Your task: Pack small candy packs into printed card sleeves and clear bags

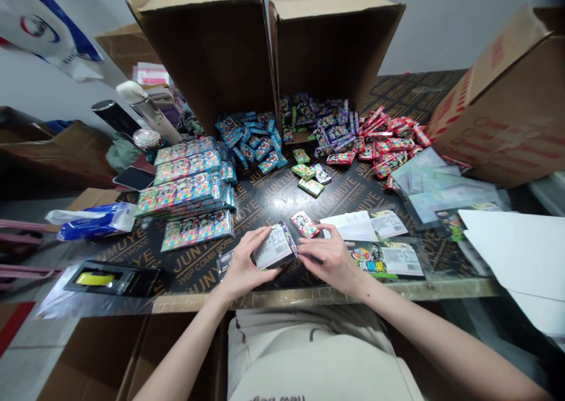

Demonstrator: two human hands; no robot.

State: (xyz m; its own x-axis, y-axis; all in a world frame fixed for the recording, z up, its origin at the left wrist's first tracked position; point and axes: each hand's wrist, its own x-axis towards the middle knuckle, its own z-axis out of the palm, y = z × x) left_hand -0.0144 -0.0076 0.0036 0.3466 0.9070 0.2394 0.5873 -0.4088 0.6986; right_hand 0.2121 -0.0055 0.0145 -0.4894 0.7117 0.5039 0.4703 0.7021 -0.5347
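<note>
My left hand [247, 258] grips a flat printed pack [274, 247] with a white barcode label, fingers on its far edge and thumb along the near edge. A purple small candy box [289, 239] shows at the pack's right end. The bent fingers of my right hand [331, 258] press against that end; their tips partly hide what they touch. Just beyond the right thumb is a red small candy box [304, 223]. Several loose green small boxes [311, 186] lie farther up the table. Beside my right wrist lies a printed card [375, 258] with a white label.
Stacked wrapped packs [189, 183] stand left, near a tape dispenser [112, 278] and blue tissue pack [95, 219]. Blue boxes [251, 139], purple boxes [333, 127] and red boxes [392, 139] are heaped by tipped cartons [207, 53]. Clear sleeves [445, 186] and white sheets [521, 254] lie right.
</note>
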